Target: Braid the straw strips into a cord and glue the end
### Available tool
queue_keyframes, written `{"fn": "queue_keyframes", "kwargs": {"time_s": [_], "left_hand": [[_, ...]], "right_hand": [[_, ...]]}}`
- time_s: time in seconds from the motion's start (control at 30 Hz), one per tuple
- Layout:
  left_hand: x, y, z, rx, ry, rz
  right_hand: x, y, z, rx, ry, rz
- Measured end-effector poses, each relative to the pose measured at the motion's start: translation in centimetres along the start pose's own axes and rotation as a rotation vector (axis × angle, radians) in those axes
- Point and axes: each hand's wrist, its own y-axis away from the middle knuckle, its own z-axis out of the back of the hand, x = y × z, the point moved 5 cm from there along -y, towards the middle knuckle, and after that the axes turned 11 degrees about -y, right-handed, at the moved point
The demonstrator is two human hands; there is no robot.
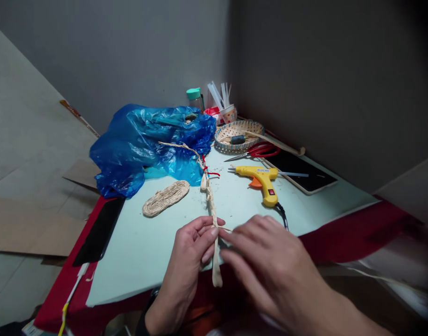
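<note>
A pale plaited straw braid [211, 200] runs down the middle of the table, tied near its far end with a red twist tie [205, 170]. My left hand [189, 252] pinches the braid between thumb and fingers at its near part. From there a wide flat strand [216, 270] hangs toward me. My right hand [273, 261], slightly blurred, is just right of the braid, its index fingertip at the plait. A thin strand runs sideways from the plait into its fingers; the thumb is apart from the index finger. Left of the braid lies an oval coiled straw piece [165, 198].
A yellow glue gun [261, 177], red-handled scissors [259, 150] and a dark tablet [301, 170] lie at right. Behind are a woven basket [249, 125], a cup of glue sticks [228, 113] and a teal-lidded jar [194, 95]. A blue plastic bag [140, 135] covers the back left.
</note>
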Motion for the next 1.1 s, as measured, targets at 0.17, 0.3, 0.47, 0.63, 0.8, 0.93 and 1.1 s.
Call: {"fn": "queue_keyframes", "kwargs": {"time_s": [0.17,0.3,0.47,0.63,0.8,0.93,1.1], "left_hand": [[-0.1,-0.1,-0.4,0.043,0.056,-0.023],[0.1,0.0,-0.4,0.034,0.052,-0.027],[0.0,0.5,-0.3,0.058,-0.082,-0.047],[-0.6,2.6,1.0,-0.075,-0.441,-0.007],[-2.0,5.7,1.5,-0.458,-0.838,-0.256],[-0.3,7.1,-1.0,-0.63,-1.123,-0.416],[0.7,7.2,-3.8,-0.609,-1.052,-0.736]], "right_hand": [[-3.3,-1.9,0.7,0.077,-0.295,-0.321],[-4.6,-2.3,-1.4,0.208,-0.485,-0.412],[-4.7,-2.8,-1.7,0.235,-0.585,-0.404],[-5.4,-2.8,-1.8,0.226,-0.73,-0.449],[-5.4,-2.4,-2.4,0.23,-0.849,-0.482],[-5.2,-2.2,-2.6,0.249,-1.033,-0.58],[-5.2,-2.1,-2.2,0.34,-1.169,-0.629]]}}
